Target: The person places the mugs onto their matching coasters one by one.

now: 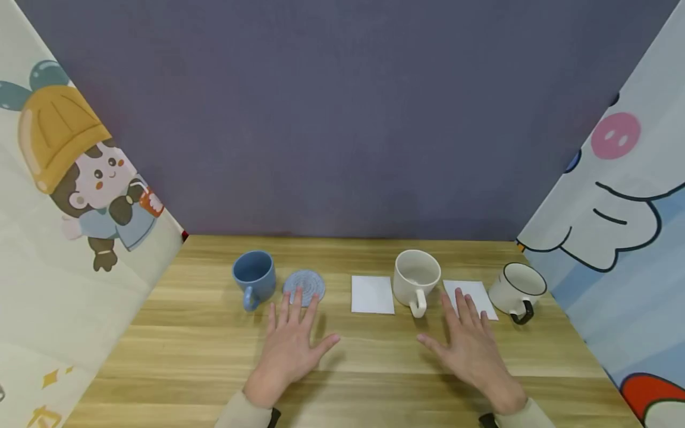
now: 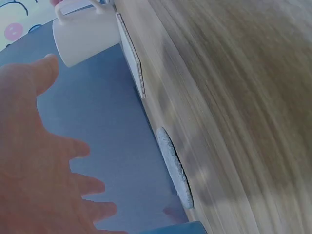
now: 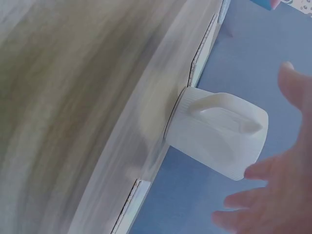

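My left hand (image 1: pixel 289 351) is held palm down with its fingers spread and nothing in it. In the head view its fingertips overlap the front of a round blue-grey coaster (image 1: pixel 304 283); the left wrist view shows the hand raised off the table. To the left of that coaster stands a blue mug (image 1: pixel 255 274). My right hand (image 1: pixel 471 353), spread and holding nothing, hovers before a white square coaster (image 1: pixel 474 291) and covers part of it. Left of it is an upright white mug (image 1: pixel 415 274), its handle toward me. A white mug with black rim and handle (image 1: pixel 515 290) stands at the right.
Between the round coaster and the white mug lies another white square coaster (image 1: pixel 372 295). All of this rests on a wood-grain table (image 1: pixel 374 392). A grey-blue panel (image 1: pixel 342 119) rises behind it, and cartoon-printed sheets (image 1: pixel 64 285) flank both sides.
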Motion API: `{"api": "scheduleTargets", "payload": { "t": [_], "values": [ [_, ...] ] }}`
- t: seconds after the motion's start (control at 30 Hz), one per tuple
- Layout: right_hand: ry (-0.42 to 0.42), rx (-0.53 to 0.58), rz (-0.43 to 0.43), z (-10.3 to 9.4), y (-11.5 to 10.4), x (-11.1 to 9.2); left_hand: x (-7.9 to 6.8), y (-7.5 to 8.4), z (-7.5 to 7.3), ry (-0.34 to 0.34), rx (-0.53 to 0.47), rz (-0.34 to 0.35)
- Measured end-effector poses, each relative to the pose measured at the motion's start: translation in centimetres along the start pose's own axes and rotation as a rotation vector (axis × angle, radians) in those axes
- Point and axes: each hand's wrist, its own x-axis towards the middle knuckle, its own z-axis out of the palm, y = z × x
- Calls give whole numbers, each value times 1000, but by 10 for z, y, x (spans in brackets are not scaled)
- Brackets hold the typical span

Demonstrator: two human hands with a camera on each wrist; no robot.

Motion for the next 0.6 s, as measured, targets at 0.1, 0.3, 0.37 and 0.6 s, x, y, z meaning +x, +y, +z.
{"api": "scheduleTargets", "payload": {
  "t": [0.1, 0.3, 0.37, 0.6],
  "values": [
    [59, 17, -22, -1, 0, 2, 1, 1, 0, 13, -5, 6],
    [202, 98, -46, -2, -3, 5, 5, 1, 2, 82, -43, 58],
    [228, 139, -43, -2, -4, 6, 7, 1, 2, 102, -53, 71],
    [217, 263, 10, -2, -6, 9, 11, 2, 2, 135, -85, 91]
  ]
}}
